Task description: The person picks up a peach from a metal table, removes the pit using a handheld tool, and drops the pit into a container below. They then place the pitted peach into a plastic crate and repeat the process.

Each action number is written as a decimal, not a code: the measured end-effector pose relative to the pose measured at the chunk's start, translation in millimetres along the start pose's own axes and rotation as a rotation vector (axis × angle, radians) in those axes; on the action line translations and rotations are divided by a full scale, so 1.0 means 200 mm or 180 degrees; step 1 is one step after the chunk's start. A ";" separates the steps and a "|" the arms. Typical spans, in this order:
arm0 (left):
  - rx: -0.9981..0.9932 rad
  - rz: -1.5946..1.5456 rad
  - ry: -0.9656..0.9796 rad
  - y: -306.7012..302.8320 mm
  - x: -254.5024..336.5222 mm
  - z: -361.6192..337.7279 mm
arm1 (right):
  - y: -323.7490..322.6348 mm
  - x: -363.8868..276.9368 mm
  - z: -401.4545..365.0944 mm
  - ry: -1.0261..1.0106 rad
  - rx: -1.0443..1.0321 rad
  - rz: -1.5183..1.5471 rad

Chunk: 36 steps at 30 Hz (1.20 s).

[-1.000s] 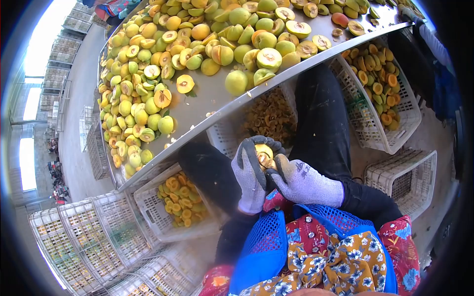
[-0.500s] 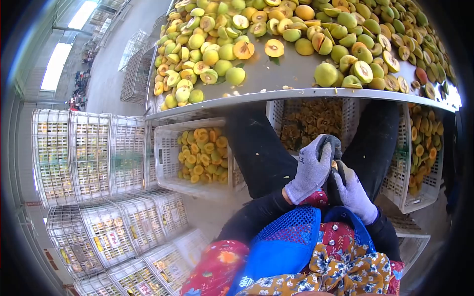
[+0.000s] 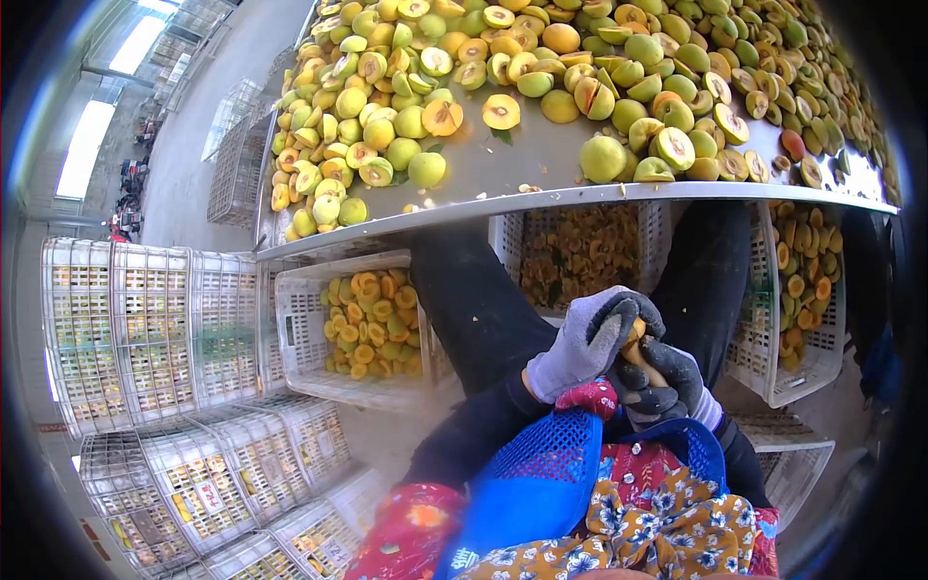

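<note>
Both hands wear pale lilac gloves with dark grey fingers and meet above my lap. My left hand point(image 3: 594, 340) curls its fingers round a small yellowish piece of fruit point(image 3: 635, 331). Against it, my right hand point(image 3: 667, 379) is closed too, its fingers wrapped round a light tan handle-like object point(image 3: 644, 365), whose far end is hidden between the gloves. Ahead, halved and whole green-yellow fruits point(image 3: 408, 123) lie on a metal table point(image 3: 464, 188), some cut side up with the pit showing.
A crate of fruit halves point(image 3: 290, 324) stands at the left, another point(image 3: 773, 362) at the right. Between my legs, under the table edge, a crate point(image 3: 509, 242) holds brownish pieces. Stacked white crates point(image 3: 155, 333) fill the far left. My blue mesh apron point(image 3: 541, 464) covers my lap.
The view has shifted, so the table and crates appear further left. My right hand has turned, showing its dark fingers and the tan object, and the yellowish piece shows more clearly.
</note>
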<state>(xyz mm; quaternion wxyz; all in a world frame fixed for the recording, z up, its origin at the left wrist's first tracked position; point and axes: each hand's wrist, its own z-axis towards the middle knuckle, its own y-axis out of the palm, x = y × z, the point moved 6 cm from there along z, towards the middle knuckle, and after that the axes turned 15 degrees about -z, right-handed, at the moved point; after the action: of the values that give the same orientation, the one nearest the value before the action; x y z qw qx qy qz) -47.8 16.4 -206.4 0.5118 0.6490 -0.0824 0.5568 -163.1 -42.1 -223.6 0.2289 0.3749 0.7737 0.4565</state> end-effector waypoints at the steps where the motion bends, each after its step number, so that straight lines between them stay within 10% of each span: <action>1: 0.0059 0.0260 -0.0103 -0.01 -0.01 0.00 | -0.01 -0.01 0.00 -0.0134 0.0052 -0.0300; 7: -0.0157 -0.0094 0.0019 0.05 0.09 0.04 | 0.13 -0.02 -0.01 -0.0156 -0.0597 0.0628; 12: -0.0160 0.1320 -0.0126 0.07 0.20 0.15 | 0.14 -0.12 -0.06 -0.0562 0.0078 -0.1568; 17: -0.0710 0.0227 -0.0012 0.19 0.31 0.19 | 0.26 -0.08 -0.06 0.0072 -0.1311 0.0357; 21: 0.0458 -0.0773 -0.0211 0.13 0.20 0.22 | 0.29 -0.15 -0.02 -0.0083 -0.1197 0.0235; 24: 0.1203 0.1430 0.0935 0.03 0.26 0.23 | 0.36 -0.20 -0.02 -0.0218 -0.1571 -0.0001; 26: 0.2053 -0.0475 0.0304 -0.14 0.24 0.19 | 0.41 -0.21 -0.06 -0.0351 -0.1530 -0.0373; 29: 0.2147 0.3540 0.0490 -0.45 0.55 -0.03 | 0.28 -0.31 -0.04 -0.0637 -0.0232 -0.1335; 32: 0.2501 0.6495 -0.1041 -0.67 0.78 -0.19 | 0.13 -0.34 0.02 -0.0636 0.0782 -0.1872; 36: 0.2512 0.5624 -0.0387 -0.98 0.88 -0.01 | 0.17 -0.35 0.10 -0.0532 0.0707 -0.2247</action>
<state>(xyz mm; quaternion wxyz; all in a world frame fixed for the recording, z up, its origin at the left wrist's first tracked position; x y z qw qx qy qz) 147.5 190.6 -177.8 -0.3509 0.5058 -0.3739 0.6937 -92.6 -76.0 -202.2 0.3923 0.1438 0.8787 0.2308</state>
